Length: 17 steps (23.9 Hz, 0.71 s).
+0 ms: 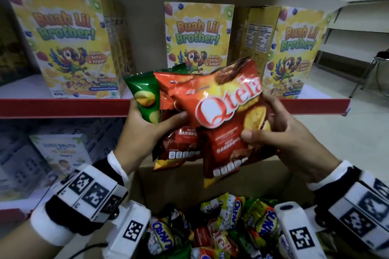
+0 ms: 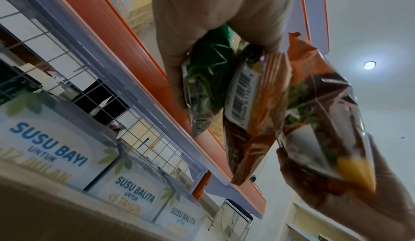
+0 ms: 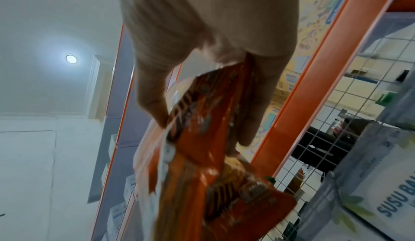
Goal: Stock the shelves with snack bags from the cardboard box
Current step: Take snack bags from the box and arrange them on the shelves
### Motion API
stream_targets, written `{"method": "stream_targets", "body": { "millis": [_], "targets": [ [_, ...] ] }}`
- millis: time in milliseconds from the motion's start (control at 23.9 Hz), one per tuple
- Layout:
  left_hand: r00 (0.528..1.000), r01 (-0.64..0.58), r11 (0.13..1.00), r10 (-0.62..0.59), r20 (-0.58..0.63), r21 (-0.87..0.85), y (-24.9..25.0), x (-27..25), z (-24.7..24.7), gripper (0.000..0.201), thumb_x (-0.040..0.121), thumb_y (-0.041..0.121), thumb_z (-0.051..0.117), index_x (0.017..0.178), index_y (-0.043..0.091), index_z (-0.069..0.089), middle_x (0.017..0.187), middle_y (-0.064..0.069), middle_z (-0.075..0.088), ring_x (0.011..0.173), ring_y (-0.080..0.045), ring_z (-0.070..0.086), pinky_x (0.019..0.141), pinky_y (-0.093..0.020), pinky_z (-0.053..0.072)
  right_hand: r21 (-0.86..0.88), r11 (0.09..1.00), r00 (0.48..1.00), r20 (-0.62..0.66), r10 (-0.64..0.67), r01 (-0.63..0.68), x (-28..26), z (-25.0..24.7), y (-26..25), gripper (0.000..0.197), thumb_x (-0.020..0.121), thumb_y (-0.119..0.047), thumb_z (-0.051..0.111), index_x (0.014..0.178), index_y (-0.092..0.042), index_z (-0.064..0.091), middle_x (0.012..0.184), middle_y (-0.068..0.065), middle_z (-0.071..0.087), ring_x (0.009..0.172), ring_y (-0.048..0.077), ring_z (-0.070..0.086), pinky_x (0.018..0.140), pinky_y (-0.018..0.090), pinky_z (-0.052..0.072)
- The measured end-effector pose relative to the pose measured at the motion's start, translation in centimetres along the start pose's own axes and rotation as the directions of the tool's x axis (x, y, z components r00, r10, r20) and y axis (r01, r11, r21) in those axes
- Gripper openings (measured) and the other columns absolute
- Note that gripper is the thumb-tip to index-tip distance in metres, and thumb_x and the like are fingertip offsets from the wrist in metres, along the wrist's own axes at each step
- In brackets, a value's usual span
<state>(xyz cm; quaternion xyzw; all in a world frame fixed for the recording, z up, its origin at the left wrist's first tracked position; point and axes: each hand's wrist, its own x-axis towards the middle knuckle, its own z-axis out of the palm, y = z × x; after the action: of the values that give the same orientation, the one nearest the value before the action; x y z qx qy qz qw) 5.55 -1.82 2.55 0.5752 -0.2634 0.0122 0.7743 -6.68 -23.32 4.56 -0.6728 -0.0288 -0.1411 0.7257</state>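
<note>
My left hand (image 1: pixel 147 120) grips a green snack bag (image 1: pixel 145 94) together with a red barbecue bag (image 1: pixel 181 145) tucked behind it. My right hand (image 1: pixel 271 130) pinches a red Qtela bag (image 1: pixel 223 107), thumb on its front and fingers at its right edge. In the left wrist view the green bag (image 2: pixel 206 77) and an orange bag (image 2: pixel 249 120) hang from my fingers. In the right wrist view the red bag (image 3: pixel 215 156) sits between thumb and fingers. The open cardboard box (image 1: pixel 189 181) lies below, with several loose snack bags (image 1: pixel 227 223) inside.
The red-edged shelf (image 1: pixel 63 107) ahead holds yellow cereal boxes (image 1: pixel 69 44), with a gap between the left one and the middle one (image 1: pixel 197 35). The lower shelf carries milk-formula boxes (image 1: pixel 61 151). Bare shelving stands at the far right (image 1: pixel 362 17).
</note>
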Motion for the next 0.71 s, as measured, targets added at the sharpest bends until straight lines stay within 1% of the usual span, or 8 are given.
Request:
{"method": "stream_targets", "body": {
  "millis": [84,126,209,293,377,460,586,711],
  "targets": [
    [0.999,0.033,0.999,-0.033,0.040,0.007,-0.3,-0.2,-0.2,0.089,0.053,0.020,0.084,0.131,0.005,0.043,0.118,-0.010,0.067,0.106,-0.023,0.066,0.083,-0.033,0.057,0.000,0.999,0.995,0.084,0.045,-0.045,-0.1,-0.1,0.2,0.071,0.061,-0.010,0.075,0.125,-0.033,0.054,0.112,0.004,0.071,0.099,0.023,0.069,0.074,0.031,0.058],
    [0.997,0.058,0.998,-0.057,0.054,-0.019,-0.4,-0.3,-0.2,0.089,0.053,0.017,0.088,0.130,0.006,0.044,0.116,-0.009,0.068,0.105,-0.023,0.067,0.080,-0.032,0.057,0.050,0.997,0.995,0.083,0.051,-0.055,0.0,-0.2,0.3,0.067,0.063,-0.016,0.072,0.126,-0.029,0.055,0.114,0.006,0.070,0.101,0.024,0.068,0.078,0.035,0.058],
    [0.992,0.099,0.990,-0.091,0.082,-0.101,-0.5,-0.2,-0.1,0.082,0.061,0.016,0.088,0.131,0.007,0.047,0.118,-0.010,0.068,0.107,-0.027,0.066,0.083,-0.038,0.056,0.214,0.976,0.998,0.046,0.036,-0.045,0.0,-0.5,0.5,0.067,0.069,-0.018,0.065,0.134,-0.020,0.049,0.125,0.012,0.063,0.112,0.030,0.062,0.093,0.045,0.052],
    [0.989,0.112,0.984,-0.097,0.111,-0.142,-0.5,-0.3,0.2,0.073,0.066,0.015,0.085,0.130,0.008,0.050,0.121,-0.011,0.066,0.111,-0.029,0.064,0.090,-0.044,0.053,0.287,0.957,0.999,0.032,0.032,-0.040,0.0,-0.7,0.8,0.070,0.071,-0.014,0.064,0.138,-0.013,0.044,0.131,0.015,0.059,0.118,0.033,0.057,0.100,0.047,0.045],
    [0.985,0.131,0.981,-0.113,0.131,-0.141,-0.6,-0.8,0.8,0.070,0.063,0.015,0.085,0.126,0.009,0.054,0.119,-0.009,0.068,0.109,-0.027,0.065,0.088,-0.039,0.055,0.265,0.959,0.995,0.039,0.097,-0.104,-0.1,-0.5,1.3,0.072,0.065,-0.013,0.070,0.133,-0.007,0.048,0.123,0.017,0.063,0.110,0.033,0.063,0.098,0.048,0.048],
    [0.976,0.190,0.967,-0.167,0.143,-0.168,-0.7,-1.5,1.5,0.065,0.062,0.018,0.082,0.122,0.012,0.058,0.115,-0.008,0.070,0.106,-0.025,0.067,0.081,-0.032,0.057,0.243,0.957,0.988,0.044,0.150,-0.156,-0.4,-0.2,1.9,0.066,0.062,-0.015,0.071,0.125,-0.007,0.056,0.114,0.017,0.068,0.100,0.032,0.067,0.093,0.049,0.051],
    [0.970,0.231,0.945,-0.206,0.130,-0.230,-0.7,-2.0,2.0,0.058,0.069,0.030,0.076,0.123,0.016,0.059,0.112,-0.008,0.071,0.100,-0.025,0.069,0.072,-0.030,0.057,0.264,0.949,0.984,0.027,0.175,-0.175,-0.6,0.7,2.5,0.059,0.064,-0.016,0.066,0.122,-0.009,0.057,0.111,0.014,0.070,0.098,0.030,0.068,0.092,0.048,0.052],
    [0.977,0.215,0.949,-0.208,0.056,-0.232,-0.2,-1.9,1.9,0.052,0.078,0.038,0.072,0.124,0.020,0.058,0.110,-0.008,0.072,0.096,-0.026,0.071,0.070,-0.031,0.058,0.260,0.954,0.989,0.045,0.142,-0.149,-0.8,1.4,3.0,0.070,0.052,-0.013,0.078,0.119,-0.010,0.057,0.109,0.013,0.070,0.099,0.030,0.068,0.090,0.043,0.054]
  ]
}}
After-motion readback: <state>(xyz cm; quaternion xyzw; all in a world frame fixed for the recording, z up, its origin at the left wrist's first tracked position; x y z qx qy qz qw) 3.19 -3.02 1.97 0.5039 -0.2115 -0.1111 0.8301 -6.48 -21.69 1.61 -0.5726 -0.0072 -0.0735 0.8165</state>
